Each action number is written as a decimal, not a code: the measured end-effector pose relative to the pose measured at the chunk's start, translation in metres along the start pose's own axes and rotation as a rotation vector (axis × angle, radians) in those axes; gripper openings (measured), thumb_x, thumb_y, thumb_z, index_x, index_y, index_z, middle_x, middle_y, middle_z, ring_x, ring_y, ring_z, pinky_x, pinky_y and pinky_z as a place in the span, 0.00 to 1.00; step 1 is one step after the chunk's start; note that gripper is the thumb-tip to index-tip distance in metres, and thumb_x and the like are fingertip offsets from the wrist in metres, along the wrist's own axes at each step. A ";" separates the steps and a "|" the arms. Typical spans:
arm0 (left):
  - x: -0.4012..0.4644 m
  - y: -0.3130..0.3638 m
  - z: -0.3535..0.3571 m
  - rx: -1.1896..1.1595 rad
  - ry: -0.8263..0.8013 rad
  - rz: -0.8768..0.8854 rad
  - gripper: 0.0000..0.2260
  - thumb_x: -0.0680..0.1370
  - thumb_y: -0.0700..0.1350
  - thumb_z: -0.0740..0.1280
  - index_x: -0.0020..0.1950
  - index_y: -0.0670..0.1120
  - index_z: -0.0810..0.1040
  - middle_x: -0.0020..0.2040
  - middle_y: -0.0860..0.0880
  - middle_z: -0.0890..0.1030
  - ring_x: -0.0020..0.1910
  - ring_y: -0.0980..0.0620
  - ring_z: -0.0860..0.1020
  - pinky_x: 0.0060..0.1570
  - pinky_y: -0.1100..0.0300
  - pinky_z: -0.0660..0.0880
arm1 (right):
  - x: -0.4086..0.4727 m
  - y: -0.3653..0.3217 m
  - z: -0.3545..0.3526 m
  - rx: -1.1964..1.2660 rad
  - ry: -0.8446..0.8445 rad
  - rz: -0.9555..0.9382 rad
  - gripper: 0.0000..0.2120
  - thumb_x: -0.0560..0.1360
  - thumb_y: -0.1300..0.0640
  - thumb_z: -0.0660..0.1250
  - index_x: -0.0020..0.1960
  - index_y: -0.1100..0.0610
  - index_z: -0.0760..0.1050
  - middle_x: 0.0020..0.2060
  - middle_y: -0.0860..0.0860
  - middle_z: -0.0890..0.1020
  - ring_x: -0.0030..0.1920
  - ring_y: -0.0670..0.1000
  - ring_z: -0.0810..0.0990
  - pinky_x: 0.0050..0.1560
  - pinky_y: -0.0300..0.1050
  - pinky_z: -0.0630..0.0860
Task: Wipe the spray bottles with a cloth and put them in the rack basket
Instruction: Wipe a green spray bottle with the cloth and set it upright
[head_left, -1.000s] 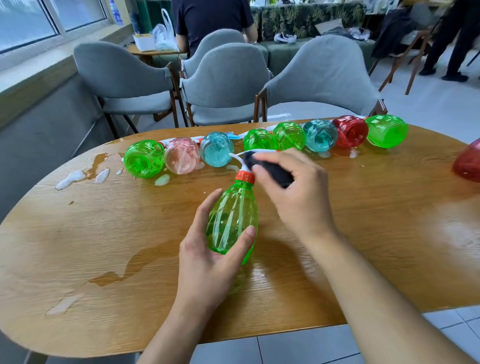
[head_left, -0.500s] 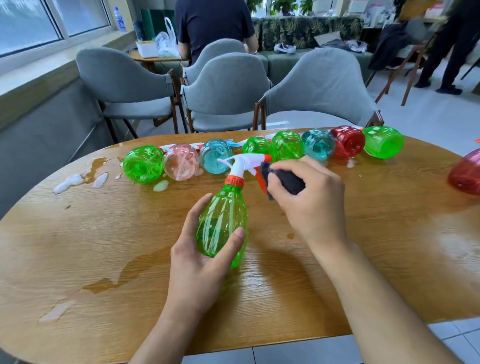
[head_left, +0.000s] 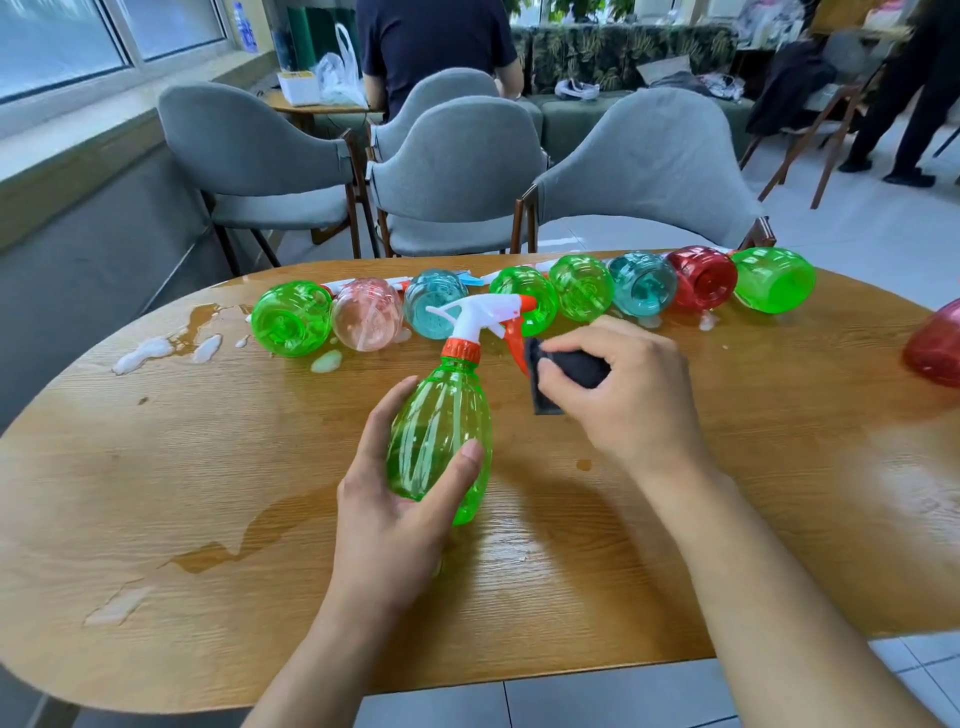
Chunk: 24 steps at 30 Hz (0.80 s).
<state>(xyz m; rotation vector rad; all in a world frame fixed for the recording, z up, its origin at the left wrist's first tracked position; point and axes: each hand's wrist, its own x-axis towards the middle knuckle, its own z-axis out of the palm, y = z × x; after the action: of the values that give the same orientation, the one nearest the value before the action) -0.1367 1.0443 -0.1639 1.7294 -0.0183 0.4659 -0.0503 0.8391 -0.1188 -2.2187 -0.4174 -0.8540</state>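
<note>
Green and clear, the spray bottle (head_left: 441, 431) is in the person's left hand (head_left: 400, 499); the fingers (head_left: 376, 421) curl round its left side and the thumb presses on its right side, so the hand is clamped on the body; the bottle leans with its bottom toward the person, just over the wooden counter (head_left: 208, 467), and its white sprayer head (head_left: 478, 317) with the orange trigger (head_left: 514, 338) points away and to the right. Just to the right of the trigger is the right hand (head_left: 628, 395); its fingers are closed round a dark cloth (head_left: 566, 371), bunched, with one corner hanging below the thumb; the cloth is next to the trigger, but I cannot tell if it touches it.

The counter is wet in places; a dark wet patch (head_left: 234, 545) lies near the left forearm, and white foam (head_left: 150, 351) sits at the far left edge.

Further away, a row of bottles lies on its side along the far edge of the counter, bottoms toward the person: green bottle (head_left: 291, 319), pink bottle (head_left: 366, 314), teal bottle (head_left: 434, 304), two more green ones, another teal, a red bottle (head_left: 701, 278), and a last green bottle (head_left: 774, 280); one more red bottle (head_left: 935, 345) is at the right border, apart from the row.

Behind the counter stand grey chairs (head_left: 457, 176).
</note>
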 end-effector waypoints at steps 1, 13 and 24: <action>0.000 0.000 -0.001 0.015 -0.003 0.011 0.29 0.72 0.55 0.77 0.72 0.63 0.75 0.57 0.65 0.85 0.55 0.61 0.85 0.54 0.66 0.81 | 0.001 0.002 -0.002 0.010 0.053 0.028 0.05 0.74 0.53 0.75 0.49 0.49 0.88 0.41 0.45 0.84 0.42 0.46 0.81 0.43 0.49 0.79; -0.005 -0.006 0.000 0.281 -0.113 0.162 0.35 0.72 0.66 0.73 0.78 0.65 0.70 0.64 0.63 0.80 0.63 0.63 0.80 0.60 0.62 0.79 | 0.015 0.003 -0.019 -0.061 -0.042 0.066 0.09 0.84 0.51 0.66 0.60 0.47 0.84 0.51 0.46 0.79 0.49 0.50 0.81 0.48 0.55 0.80; -0.010 -0.011 0.000 0.464 -0.097 0.248 0.33 0.73 0.66 0.72 0.78 0.63 0.72 0.62 0.60 0.79 0.60 0.61 0.80 0.53 0.58 0.79 | 0.016 -0.019 -0.014 -0.039 -0.182 0.014 0.10 0.84 0.49 0.64 0.58 0.45 0.84 0.49 0.44 0.78 0.49 0.50 0.79 0.47 0.56 0.79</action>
<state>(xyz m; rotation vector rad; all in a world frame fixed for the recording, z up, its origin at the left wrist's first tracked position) -0.1424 1.0440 -0.1773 2.2186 -0.2111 0.6012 -0.0546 0.8424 -0.0908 -2.3417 -0.4745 -0.6602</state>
